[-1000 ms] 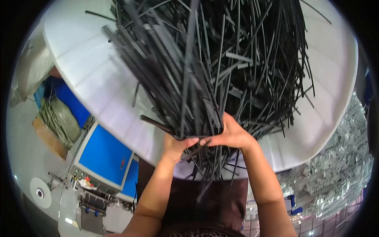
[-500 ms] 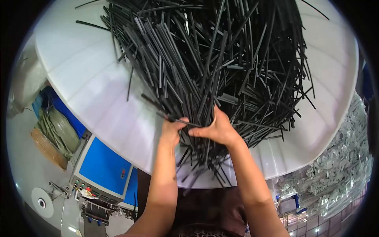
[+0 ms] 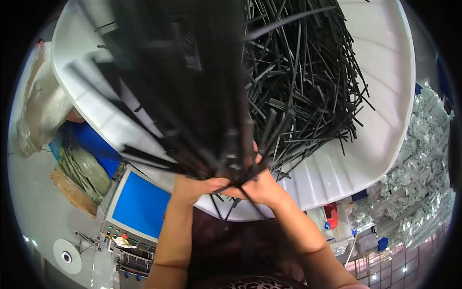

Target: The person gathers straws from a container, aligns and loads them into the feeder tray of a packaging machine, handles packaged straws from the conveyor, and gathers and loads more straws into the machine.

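A thick bundle of long black straws fans upward toward the camera, blurred by motion. My left hand is wrapped around the lower left of the bundle, its thumb pointing to the right. On the other side my right hand closes around the same straws, close to the left. Some straw ends stick out below the hands. Behind the bundle, a tangled pile of black straws lies in a large white tub. The bundle hides the pile's left part and some of the fingers.
A machine with a blue panel and control buttons stands at lower left, near a white reel. Filled sacks lie farther left. To the right is a heap of clear, shiny plastic wrappers. A red object shows beyond the tub's rim.
Both hands have closed around the bundle and lifted it toward the camera, out of the pile. The view has shifted a little, so the tub's near rim sits slightly higher.
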Demonstrator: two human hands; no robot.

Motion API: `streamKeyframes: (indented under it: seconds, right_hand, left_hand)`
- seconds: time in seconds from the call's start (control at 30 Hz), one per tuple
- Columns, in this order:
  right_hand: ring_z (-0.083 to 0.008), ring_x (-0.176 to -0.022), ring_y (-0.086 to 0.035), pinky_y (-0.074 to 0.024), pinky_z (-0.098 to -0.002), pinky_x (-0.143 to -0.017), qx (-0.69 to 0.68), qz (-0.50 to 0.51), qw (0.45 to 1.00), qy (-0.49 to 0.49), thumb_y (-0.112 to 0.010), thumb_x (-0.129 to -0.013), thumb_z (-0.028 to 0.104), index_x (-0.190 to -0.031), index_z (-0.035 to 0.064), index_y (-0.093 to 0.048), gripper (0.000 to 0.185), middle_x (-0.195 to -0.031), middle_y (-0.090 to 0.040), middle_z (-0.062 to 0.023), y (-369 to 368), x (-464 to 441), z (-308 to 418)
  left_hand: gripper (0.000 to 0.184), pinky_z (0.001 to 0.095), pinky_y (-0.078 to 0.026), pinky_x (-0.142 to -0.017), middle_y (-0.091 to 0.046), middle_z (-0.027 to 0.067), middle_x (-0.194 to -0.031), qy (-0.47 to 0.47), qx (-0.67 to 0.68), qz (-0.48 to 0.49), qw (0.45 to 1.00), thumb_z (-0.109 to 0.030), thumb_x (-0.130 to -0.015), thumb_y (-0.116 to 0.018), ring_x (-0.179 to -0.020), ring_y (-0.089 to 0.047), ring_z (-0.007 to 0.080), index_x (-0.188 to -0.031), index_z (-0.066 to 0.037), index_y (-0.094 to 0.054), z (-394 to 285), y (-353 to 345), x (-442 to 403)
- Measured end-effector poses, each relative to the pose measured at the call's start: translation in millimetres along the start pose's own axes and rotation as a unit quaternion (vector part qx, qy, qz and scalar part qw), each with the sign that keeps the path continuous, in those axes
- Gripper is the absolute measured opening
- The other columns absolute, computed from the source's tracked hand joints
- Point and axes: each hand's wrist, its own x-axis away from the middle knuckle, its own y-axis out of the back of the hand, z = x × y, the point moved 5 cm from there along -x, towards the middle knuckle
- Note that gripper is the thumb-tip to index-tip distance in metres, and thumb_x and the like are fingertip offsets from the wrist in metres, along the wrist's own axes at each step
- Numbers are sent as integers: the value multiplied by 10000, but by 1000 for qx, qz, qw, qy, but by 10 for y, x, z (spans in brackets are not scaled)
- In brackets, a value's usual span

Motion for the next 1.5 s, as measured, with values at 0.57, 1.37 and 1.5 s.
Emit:
streamKeyframes:
  seconds: [0.57, 1.37, 1.5]
  right_hand:
    - [-173, -1063, -428, -332, -305, -928, -243, -160, 951, -109, -768, -535, 145, -1227, 4, -318, 838, -1138, -458, -74, -31, 624, -295]
    - [-180, -1040, -463, -377, -295, -898, -522, -246, 801, -162, -771, -542, 20, -1239, 27, -328, 826, -1140, -473, -64, -448, 1066, -1092]
    - [-165, -987, -498, -413, -283, -855, -512, -255, 807, -149, -757, -542, -2, -1224, 25, -339, 800, -1083, -507, -68, 1, 1181, -857]
  left_hand:
    - [636, 306, -401, -864, -542, 75, -1061, 81, -166, 109, 977, -105, -542, -780, -984, -507, 179, -1102, 4, -500, 276, -184, 50]
    - [879, 301, -312, -959, -445, 70, -1197, 297, -356, 264, 846, -60, -546, -772, -1122, -403, 173, -1287, -33, -298, 776, -390, -273]
    - [684, 293, -379, -899, -529, 78, -1088, 234, -396, 265, 848, -65, -585, -749, -1018, -483, 157, -1184, 5, -427, 598, -908, -249]
